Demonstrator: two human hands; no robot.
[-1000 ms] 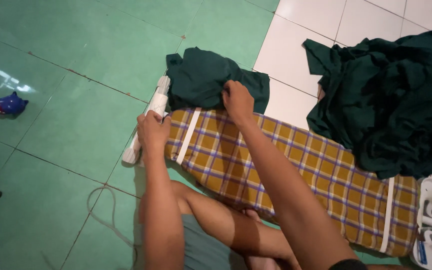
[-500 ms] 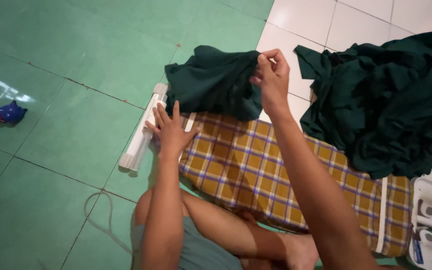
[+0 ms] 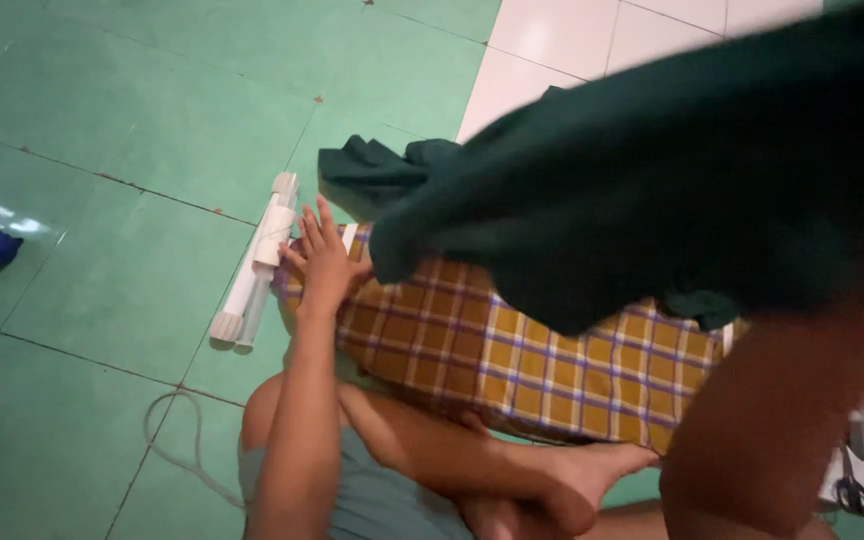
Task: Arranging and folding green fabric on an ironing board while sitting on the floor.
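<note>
The left hand (image 3: pixel 324 262) lies flat, fingers spread apart, on the near end of the low ironing board with a yellow-and-purple plaid cover (image 3: pixel 512 360), seemingly to keep it steady on the green tiled floor (image 3: pixel 132 140). The large dark green cloth garment (image 3: pixel 652 190) hangs lifted above the board, blurred, sweeping across the view. The right forearm rises at the lower right, but the right hand is hidden behind the cloth, so its grip cannot be told. A white folded board leg (image 3: pixel 257 265) lies beside the left hand.
</note>
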